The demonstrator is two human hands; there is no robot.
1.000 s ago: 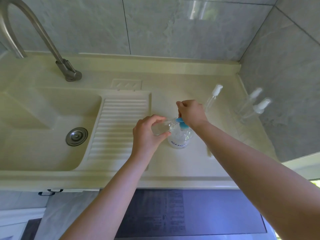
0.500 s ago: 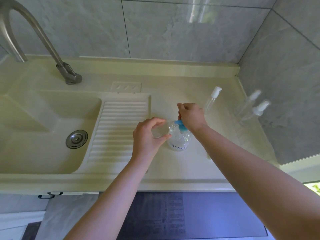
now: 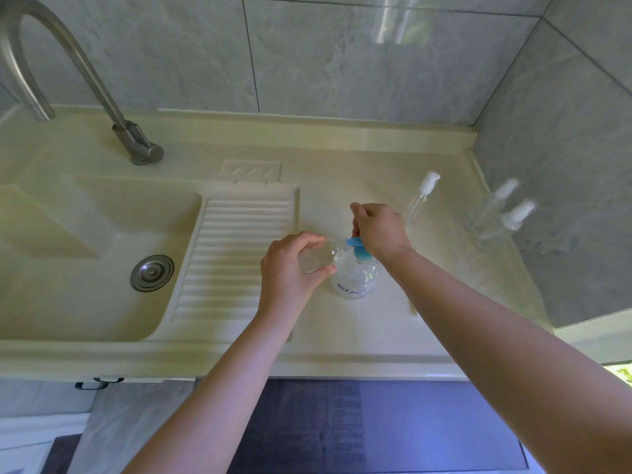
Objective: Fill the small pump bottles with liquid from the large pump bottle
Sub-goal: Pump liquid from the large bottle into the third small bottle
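While held tilted at the blue spout, small bottle point(image 3: 319, 260) gripped in left hand point(image 3: 290, 271), open neck right against nozzle of blue pump head point(image 3: 357, 248). Right hand point(image 3: 381, 232) closed over top of that pump head, apparently pressing down. Large pump bottle point(image 3: 355, 280) upright on bench point(image 3: 342, 330), just right of the ribbed drainboard point(image 3: 239, 254), well right of the sink basin point(image 3: 85, 254).

Judged as mid-fill on this one small bottle: some clear liquid seemingly pooled in its lower end, level hard to read through clear plastic. Its own white pump top off; not identifiable with certainty.

Behind and to the right of large pump bottle, a slim capped small bottle point(image 3: 422, 196) near the right hand. Farther right, against the wall tile, two more capped small bottles point(image 3: 492, 206) point(image 3: 506, 220) close together. Contents of these three not readable, so filled or waiting cannot be told.

Left, by judgement: finishing this fill, refitting its top, then any still-empty bottles.
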